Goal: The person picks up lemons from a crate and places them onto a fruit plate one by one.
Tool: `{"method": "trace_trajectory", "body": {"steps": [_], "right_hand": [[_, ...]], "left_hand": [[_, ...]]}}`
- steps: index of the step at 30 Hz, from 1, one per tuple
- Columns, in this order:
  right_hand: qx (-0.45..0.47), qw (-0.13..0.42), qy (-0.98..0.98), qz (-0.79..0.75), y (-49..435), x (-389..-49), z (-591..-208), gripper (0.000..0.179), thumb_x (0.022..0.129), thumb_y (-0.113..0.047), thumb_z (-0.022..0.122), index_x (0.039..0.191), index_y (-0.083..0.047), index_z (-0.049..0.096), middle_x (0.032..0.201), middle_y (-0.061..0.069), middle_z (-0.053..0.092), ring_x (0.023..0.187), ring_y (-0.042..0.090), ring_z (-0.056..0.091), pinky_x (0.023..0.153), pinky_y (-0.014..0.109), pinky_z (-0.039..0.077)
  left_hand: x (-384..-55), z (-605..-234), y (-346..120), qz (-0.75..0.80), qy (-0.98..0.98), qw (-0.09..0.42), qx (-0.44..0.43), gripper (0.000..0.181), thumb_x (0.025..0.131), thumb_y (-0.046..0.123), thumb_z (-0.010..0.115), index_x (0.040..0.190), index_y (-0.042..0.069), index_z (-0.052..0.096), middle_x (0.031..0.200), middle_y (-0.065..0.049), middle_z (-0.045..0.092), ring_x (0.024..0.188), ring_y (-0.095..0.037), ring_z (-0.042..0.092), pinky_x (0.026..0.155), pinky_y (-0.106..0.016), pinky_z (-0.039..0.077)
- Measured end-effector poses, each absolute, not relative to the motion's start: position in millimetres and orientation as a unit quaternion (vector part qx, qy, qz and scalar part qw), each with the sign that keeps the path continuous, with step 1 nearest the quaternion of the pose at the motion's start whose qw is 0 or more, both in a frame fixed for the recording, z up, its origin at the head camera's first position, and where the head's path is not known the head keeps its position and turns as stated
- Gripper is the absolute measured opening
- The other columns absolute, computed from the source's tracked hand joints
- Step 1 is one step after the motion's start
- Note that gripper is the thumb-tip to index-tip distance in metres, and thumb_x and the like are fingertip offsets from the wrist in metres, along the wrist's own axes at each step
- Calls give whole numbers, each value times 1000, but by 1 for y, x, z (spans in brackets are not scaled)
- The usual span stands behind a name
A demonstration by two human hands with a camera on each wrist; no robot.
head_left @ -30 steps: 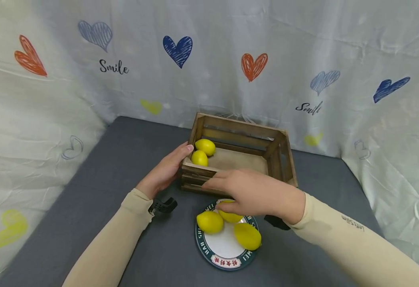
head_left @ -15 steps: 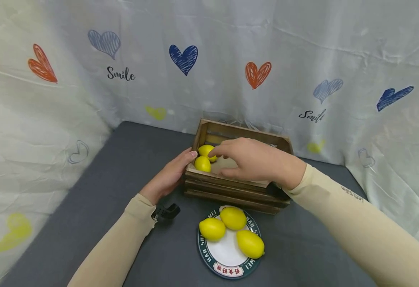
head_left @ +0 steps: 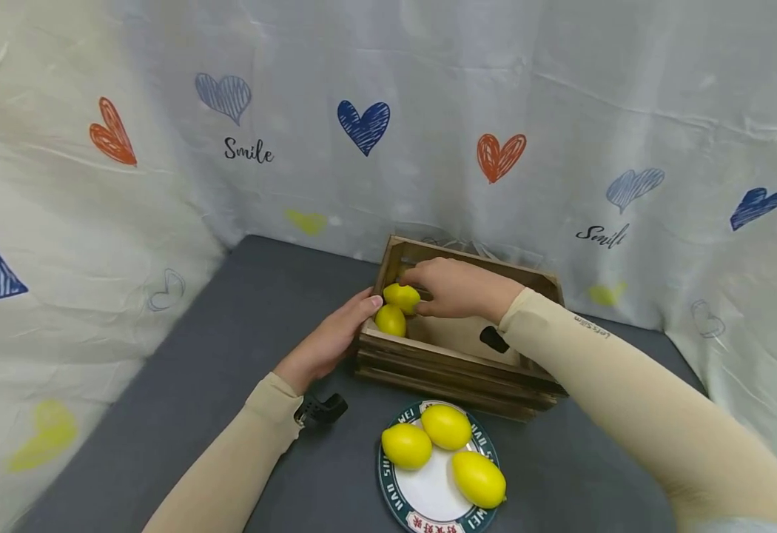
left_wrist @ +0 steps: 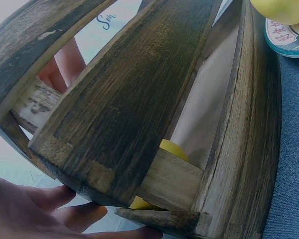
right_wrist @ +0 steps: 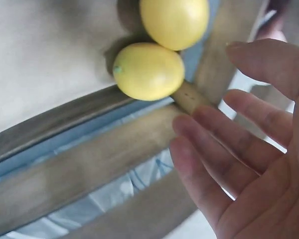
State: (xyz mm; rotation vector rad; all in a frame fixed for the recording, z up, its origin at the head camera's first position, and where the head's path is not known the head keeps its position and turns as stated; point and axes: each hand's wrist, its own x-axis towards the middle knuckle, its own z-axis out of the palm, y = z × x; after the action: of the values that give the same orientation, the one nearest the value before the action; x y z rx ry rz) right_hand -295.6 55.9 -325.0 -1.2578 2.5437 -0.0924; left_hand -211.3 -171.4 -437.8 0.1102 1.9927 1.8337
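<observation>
Inside the slatted brown wooden crate [head_left: 442,364], the right hand [head_left: 465,287] hung just beside two oval yellow lemons [head_left: 391,320].

Those lemons lay together at the crate's left end; the right hand's fingers were spread, pinching nothing, apparently parted to suit a rounded shape. The left hand [head_left: 335,337] gripped that end, thumb over the edge and fingers against the outside, probably steadying it on the dark grey counter [head_left: 282,289]. Just in front, a round white plate with a dark green lettered rim [head_left: 435,492] bore three more lemons [head_left: 406,446].
</observation>
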Motion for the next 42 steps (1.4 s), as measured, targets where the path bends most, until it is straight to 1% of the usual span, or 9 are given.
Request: {"method": "trace_trajectory", "body": {"steps": [4, 6, 13, 21, 24, 29, 33, 39, 42], "right_hand": [[-429, 139, 892, -4, 48, -306, -338, 50, 102, -22, 77, 147, -5, 64, 139, 13, 71, 122, 29, 71, 108, 46, 59], [-421, 133, 897, 17, 44, -310, -345, 51, 101, -23, 78, 147, -6, 65, 137, 13, 72, 119, 28, 72, 106, 46, 60], [-406, 141, 902, 40, 38, -319, -361, 50, 101, -24, 79, 146, -7, 66, 132, 11, 73, 113, 26, 72, 104, 44, 60], [-419, 147, 896, 25, 33, -326, -369, 45, 99, -25, 81, 139, -7, 69, 124, 10, 73, 107, 26, 70, 101, 44, 60], [-422, 154, 893, 22, 31, -329, -375, 40, 100, -22, 78, 136, -7, 69, 122, 11, 72, 106, 27, 69, 100, 44, 60], [-420, 185, 888, 20, 31, -332, -385, 35, 102, -19, 72, 136, -8, 68, 123, 11, 72, 109, 27, 68, 99, 45, 57], [-420, 200, 885, 17, 33, -331, -387, 34, 103, -21, 73, 134, -11, 68, 122, 10, 73, 109, 27, 69, 99, 46, 57], [-418, 196, 887, 30, 36, -331, -384, 30, 102, -21, 73, 130, -13, 69, 115, 8, 72, 101, 25, 68, 94, 44, 57], [-414, 189, 890, 34, 37, -331, -380, 36, 101, -21, 75, 135, -12, 68, 118, 8, 73, 101, 26, 69, 94, 44, 58]], "left_hand": [[-212, -438, -169, 665, 715, 208, 46, 93, 105, 75, 47, 176, 30, 7, 184, -2, 8, 171, -30, 9, 135, -66, 13], [-212, -438, -169, 667, 714, 205, 46, 92, 105, 74, 48, 176, 30, 8, 184, -2, 8, 171, -29, 10, 135, -65, 13], [-210, -438, -169, 674, 711, 198, 43, 91, 106, 73, 49, 176, 29, 10, 183, -2, 11, 170, -29, 14, 135, -64, 16], [-209, -435, -171, 675, 712, 190, 46, 88, 107, 70, 49, 176, 28, 13, 183, -1, 13, 170, -28, 14, 136, -62, 14], [-209, -436, -171, 674, 712, 191, 46, 88, 107, 70, 49, 176, 28, 13, 183, -1, 12, 170, -28, 13, 136, -63, 13], [-208, -438, -169, 673, 713, 191, 45, 88, 107, 70, 49, 176, 27, 14, 183, -2, 12, 170, -30, 12, 136, -64, 14], [-207, -438, -167, 674, 712, 190, 44, 87, 107, 69, 50, 176, 27, 14, 183, -1, 13, 170, -30, 13, 136, -64, 14], [-207, -437, -167, 676, 711, 189, 43, 88, 107, 70, 49, 176, 27, 14, 183, -1, 13, 170, -29, 12, 136, -64, 13], [-208, -437, -169, 675, 713, 187, 40, 89, 107, 71, 49, 176, 27, 14, 183, -1, 12, 170, -28, 11, 136, -64, 13]]}}
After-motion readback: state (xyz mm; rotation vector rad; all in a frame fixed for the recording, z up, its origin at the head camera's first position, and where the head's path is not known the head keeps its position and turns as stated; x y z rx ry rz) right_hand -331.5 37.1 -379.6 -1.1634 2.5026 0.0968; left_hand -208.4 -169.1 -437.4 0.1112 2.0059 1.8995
